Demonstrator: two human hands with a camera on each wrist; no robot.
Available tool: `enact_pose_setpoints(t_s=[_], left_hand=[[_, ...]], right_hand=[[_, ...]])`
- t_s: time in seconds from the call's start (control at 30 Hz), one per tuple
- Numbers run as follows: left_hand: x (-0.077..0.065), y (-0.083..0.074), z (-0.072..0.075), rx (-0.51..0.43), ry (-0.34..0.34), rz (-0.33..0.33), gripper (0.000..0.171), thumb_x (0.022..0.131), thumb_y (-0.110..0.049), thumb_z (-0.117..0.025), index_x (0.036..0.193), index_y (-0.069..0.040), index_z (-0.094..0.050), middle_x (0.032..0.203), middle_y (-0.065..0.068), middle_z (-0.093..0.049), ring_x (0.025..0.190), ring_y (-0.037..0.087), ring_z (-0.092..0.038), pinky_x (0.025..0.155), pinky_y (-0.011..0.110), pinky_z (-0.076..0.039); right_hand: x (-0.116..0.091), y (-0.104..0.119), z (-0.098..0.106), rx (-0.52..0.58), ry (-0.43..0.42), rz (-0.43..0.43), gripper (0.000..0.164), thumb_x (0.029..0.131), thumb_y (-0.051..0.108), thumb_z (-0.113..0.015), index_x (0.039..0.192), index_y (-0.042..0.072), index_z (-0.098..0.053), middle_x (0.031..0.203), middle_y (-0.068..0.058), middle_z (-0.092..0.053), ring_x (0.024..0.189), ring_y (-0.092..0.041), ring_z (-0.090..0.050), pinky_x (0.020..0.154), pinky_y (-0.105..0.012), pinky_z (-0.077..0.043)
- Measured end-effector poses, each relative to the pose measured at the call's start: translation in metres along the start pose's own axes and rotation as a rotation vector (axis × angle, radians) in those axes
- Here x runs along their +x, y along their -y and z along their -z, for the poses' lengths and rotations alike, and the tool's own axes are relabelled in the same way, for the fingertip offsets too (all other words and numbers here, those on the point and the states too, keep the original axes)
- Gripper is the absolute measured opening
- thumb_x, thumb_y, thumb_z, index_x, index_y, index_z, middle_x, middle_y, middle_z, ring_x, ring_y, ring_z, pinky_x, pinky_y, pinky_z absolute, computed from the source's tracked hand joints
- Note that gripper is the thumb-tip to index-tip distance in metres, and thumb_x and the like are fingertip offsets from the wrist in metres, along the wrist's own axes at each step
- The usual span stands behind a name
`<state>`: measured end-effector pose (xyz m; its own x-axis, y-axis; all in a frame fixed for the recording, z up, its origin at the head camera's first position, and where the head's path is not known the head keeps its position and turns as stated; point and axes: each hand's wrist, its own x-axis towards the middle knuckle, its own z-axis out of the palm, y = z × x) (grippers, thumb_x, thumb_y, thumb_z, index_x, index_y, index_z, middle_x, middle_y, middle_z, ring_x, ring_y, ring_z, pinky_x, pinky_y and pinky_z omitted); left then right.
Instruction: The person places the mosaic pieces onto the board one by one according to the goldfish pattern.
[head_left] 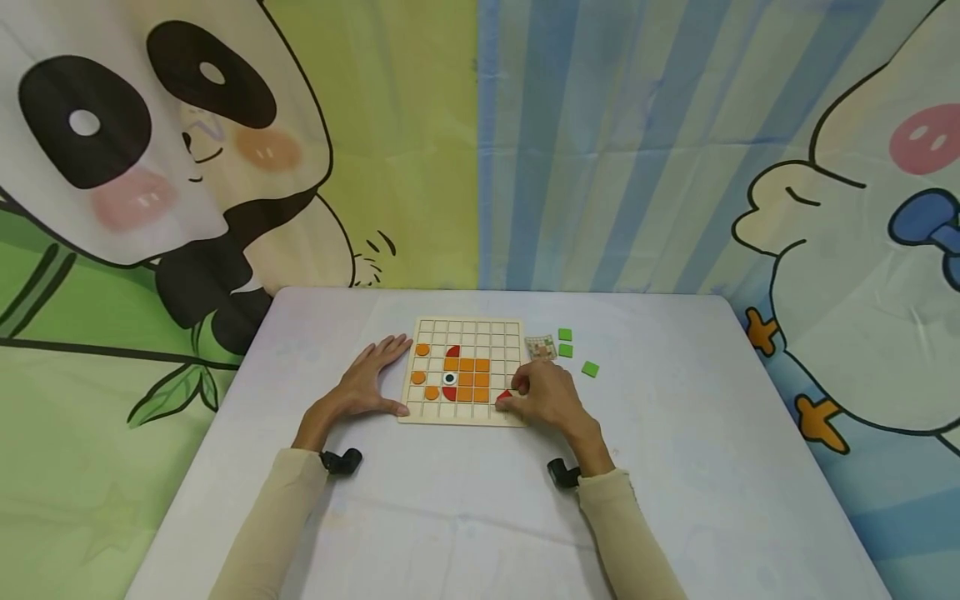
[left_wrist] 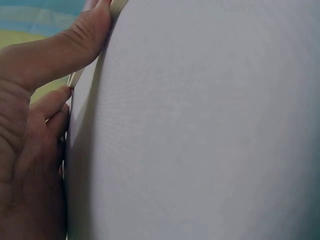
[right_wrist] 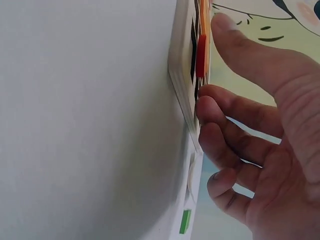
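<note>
A square wooden grid board point(head_left: 502, 333) lies on the table with a fish-like pattern of orange square tiles point(head_left: 472, 379), red quarter-round tiles point(head_left: 454, 352) and an eye tile point(head_left: 450, 378). Orange round tiles point(head_left: 417, 377) sit at its left. My left hand point(head_left: 367, 379) is spread at the board's left edge, thumb touching the lower corner. My right hand point(head_left: 547, 393) is over the board's right side, fingers loosely bent. Between its thumb and index finger lies a red tile point(head_left: 504, 395); in the right wrist view, this red tile point(right_wrist: 201, 56) looks apart from both fingertips.
Right of the board lie several green square tiles point(head_left: 590, 368) and a small pattern card point(head_left: 541, 347). A white cloth covers the table point(head_left: 465, 500). Cartoon-printed curtains point(head_left: 600, 150) hang behind it. A black wrist camera point(head_left: 341, 462) sits on the left wrist, another point(head_left: 562, 473) on the right.
</note>
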<state>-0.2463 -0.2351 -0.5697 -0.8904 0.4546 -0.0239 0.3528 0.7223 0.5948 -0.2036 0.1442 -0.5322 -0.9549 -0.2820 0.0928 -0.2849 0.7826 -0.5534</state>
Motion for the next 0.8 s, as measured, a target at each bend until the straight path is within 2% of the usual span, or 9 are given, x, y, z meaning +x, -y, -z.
enact_pose_setpoints(t_s=[0.2,0.3,0.4,0.63,0.8], left_hand=[[0.000,0.000,0.001,0.002,-0.006,-0.002,0.138,0.066,-0.049,-0.103,0.174,-0.008,-0.027,0.183,0.019,-0.022,0.170,0.046,-0.014,0.141,0.065,-0.004],[-0.001,-0.001,0.001,0.005,-0.001,0.004,0.138,0.066,-0.049,-0.103,0.174,-0.009,-0.027,0.183,0.018,-0.022,0.171,0.045,-0.014,0.141,0.064,-0.004],[-0.001,-0.002,0.001,0.002,0.005,0.010,0.138,0.066,-0.049,-0.103,0.174,-0.010,-0.026,0.183,0.017,-0.021,0.171,0.044,-0.013,0.141,0.063,-0.003],[-0.001,0.000,0.001,0.004,0.003,0.013,0.139,0.066,-0.050,-0.103,0.174,-0.010,-0.026,0.183,0.017,-0.021,0.171,0.044,-0.012,0.141,0.064,-0.003],[-0.001,0.000,0.000,0.004,-0.001,0.009,0.138,0.067,-0.050,-0.102,0.174,-0.010,-0.026,0.183,0.018,-0.021,0.171,0.045,-0.013,0.141,0.065,-0.003]], right_hand=[[0.001,0.008,-0.005,-0.029,0.010,0.019,0.029,0.080,0.033,-0.100,0.087,0.013,-0.080,0.072,0.006,-0.065,0.067,-0.011,-0.055,0.063,-0.027,-0.046],[0.000,0.012,-0.006,0.003,0.023,0.024,0.023,0.082,0.025,-0.098,0.090,0.012,-0.082,0.074,0.006,-0.067,0.067,-0.010,-0.056,0.063,-0.027,-0.048],[-0.001,0.014,-0.007,0.030,0.042,0.035,0.019,0.084,0.020,-0.097,0.096,0.011,-0.084,0.083,0.003,-0.073,0.074,-0.012,-0.059,0.069,-0.029,-0.051],[-0.002,0.014,-0.007,0.117,0.089,0.098,0.029,0.084,0.007,-0.093,0.112,0.009,-0.086,0.110,-0.002,-0.081,0.104,-0.020,-0.069,0.101,-0.046,-0.060],[-0.003,0.012,-0.009,0.088,0.048,0.067,0.037,0.084,0.018,-0.097,0.117,0.009,-0.084,0.111,-0.003,-0.081,0.104,-0.020,-0.072,0.100,-0.046,-0.062]])
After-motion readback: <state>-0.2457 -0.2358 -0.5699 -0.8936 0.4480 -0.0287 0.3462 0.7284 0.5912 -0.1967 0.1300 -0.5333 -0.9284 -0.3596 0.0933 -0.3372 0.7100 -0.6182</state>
